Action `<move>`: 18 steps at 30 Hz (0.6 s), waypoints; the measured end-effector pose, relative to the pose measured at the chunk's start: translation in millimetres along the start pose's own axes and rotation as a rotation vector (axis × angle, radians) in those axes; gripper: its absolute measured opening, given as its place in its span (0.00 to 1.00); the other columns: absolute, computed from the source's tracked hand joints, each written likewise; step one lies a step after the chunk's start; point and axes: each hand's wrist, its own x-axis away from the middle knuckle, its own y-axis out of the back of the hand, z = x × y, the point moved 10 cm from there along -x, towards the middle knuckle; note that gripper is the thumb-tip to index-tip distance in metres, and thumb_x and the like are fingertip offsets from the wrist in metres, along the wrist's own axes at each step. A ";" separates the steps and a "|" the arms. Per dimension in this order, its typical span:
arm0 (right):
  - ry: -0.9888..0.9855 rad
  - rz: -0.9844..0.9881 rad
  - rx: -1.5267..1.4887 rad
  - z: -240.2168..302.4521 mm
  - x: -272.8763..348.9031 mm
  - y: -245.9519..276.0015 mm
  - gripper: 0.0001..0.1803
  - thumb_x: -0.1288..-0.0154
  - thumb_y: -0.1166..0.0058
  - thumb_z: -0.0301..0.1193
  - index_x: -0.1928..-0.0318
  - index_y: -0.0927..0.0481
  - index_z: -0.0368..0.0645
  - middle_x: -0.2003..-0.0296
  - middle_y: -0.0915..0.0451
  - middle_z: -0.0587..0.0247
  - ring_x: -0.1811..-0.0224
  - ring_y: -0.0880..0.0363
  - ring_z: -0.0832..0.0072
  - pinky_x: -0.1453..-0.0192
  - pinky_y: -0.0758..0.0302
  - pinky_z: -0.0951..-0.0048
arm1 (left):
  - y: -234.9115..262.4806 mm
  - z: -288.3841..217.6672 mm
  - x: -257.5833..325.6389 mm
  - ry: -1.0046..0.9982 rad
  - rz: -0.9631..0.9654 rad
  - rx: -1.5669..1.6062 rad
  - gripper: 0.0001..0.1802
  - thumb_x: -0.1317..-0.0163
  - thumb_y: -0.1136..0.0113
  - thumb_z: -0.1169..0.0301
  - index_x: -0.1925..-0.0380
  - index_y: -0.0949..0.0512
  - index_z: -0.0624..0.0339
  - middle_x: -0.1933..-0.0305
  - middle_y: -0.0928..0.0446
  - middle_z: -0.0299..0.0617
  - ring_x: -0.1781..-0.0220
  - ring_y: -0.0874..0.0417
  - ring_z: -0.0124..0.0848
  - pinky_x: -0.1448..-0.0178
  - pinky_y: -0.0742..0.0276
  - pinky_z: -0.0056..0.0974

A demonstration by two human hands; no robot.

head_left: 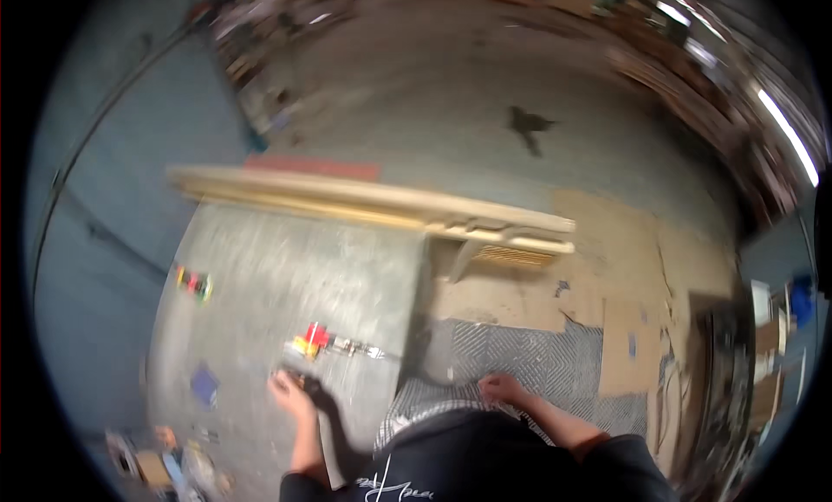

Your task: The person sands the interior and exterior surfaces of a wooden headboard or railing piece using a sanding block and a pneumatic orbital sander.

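My left hand (pixel 293 393) is over the grey tabletop (pixel 269 259), its fingers curled at a small dark object (pixel 296 379) that is too blurred to name. Just beyond it lies a red and yellow power tool (pixel 317 337) with a long silver front end pointing right. My right hand (pixel 503 388) hangs by my waist, off the table, fingers curled in with nothing visible in them. Long pale wooden pieces (pixel 373 203) lie across the table's far edge and stick out past its right side, with notches near that end.
A red and green tool (pixel 193 283) and a blue square (pixel 205 385) lie on the left part of the table. Clutter (pixel 169 463) sits at the lower left. A black patterned mat (pixel 520 355) and cardboard sheets (pixel 633 346) cover floor to the right. A grey wall (pixel 130 155) rises at left.
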 end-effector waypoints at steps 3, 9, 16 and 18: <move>-0.201 0.041 0.020 23.4 -10.1 0.8 0.12 0.27 0.44 0.28 0.47 0.18 0.38 0.64 0.15 0.63 0.69 0.18 0.78 0.65 0.19 0.74 | 14.3 6.7 31.3 0.214 -0.092 0.102 0.13 0.23 0.49 0.60 0.53 0.31 0.60 0.68 0.25 0.37 0.70 0.22 0.25 0.69 0.21 0.32; -0.327 0.195 0.064 30.4 -34.1 1.8 0.12 0.28 0.48 0.22 0.46 0.22 0.33 0.65 0.15 0.56 0.71 0.17 0.76 0.68 0.19 0.75 | 134.6 81.9 146.0 0.446 -0.399 -0.065 0.14 0.28 0.42 0.67 0.50 0.30 0.61 0.68 0.21 0.39 0.75 0.19 0.26 0.73 0.23 0.32; -0.429 0.275 0.254 11.6 -72.0 8.4 0.08 0.27 0.50 0.25 0.51 0.22 0.38 0.68 0.16 0.61 0.75 0.19 0.77 0.74 0.21 0.76 | 230.9 159.2 283.4 0.564 -0.464 -0.372 0.22 0.39 0.33 0.68 0.47 0.26 0.63 0.58 0.17 0.55 0.56 0.15 0.47 0.48 0.21 0.47; -0.370 0.310 0.293 22.3 -88.8 4.7 0.07 0.27 0.51 0.24 0.53 0.22 0.38 0.70 0.17 0.61 0.76 0.20 0.78 0.76 0.23 0.76 | 230.6 166.0 299.9 0.607 -0.475 -0.313 0.21 0.40 0.32 0.67 0.49 0.25 0.65 0.59 0.17 0.55 0.56 0.15 0.47 0.48 0.21 0.48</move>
